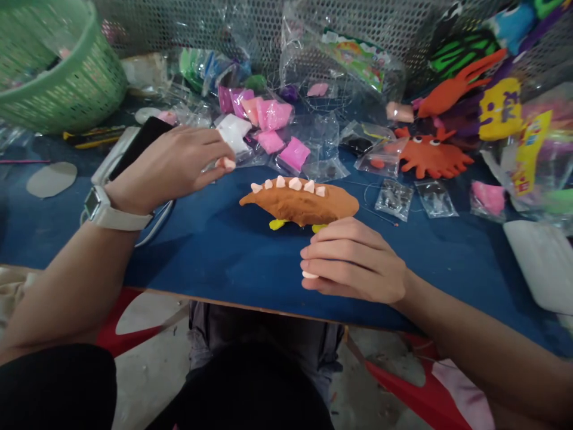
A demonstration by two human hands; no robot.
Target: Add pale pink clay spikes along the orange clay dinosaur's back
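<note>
An orange-brown clay dinosaur body (pixel 308 206) lies on the blue table, its tail tapering to the left. Several pale pink clay spikes (pixel 294 184) line its back, and yellow clay feet (pixel 278 224) show underneath. My left hand (pixel 179 158), wearing a watch, is raised left of the figure and pinches a pale pink clay lump (pixel 225 163) between thumb and finger. Just in front of the figure's right end is my right hand (pixel 358 263), fingers curled, with a small pale clay piece (pixel 310 275) at the fingertips. Its palm is hidden.
Bags of pink clay (pixel 273 116) and clear wrappers crowd the back of the table. A green basket (pixel 67 77) stands back left, beside a dark phone (pixel 141 143). An orange clay crab (pixel 434 155) sits at right. The table's front edge is near my lap.
</note>
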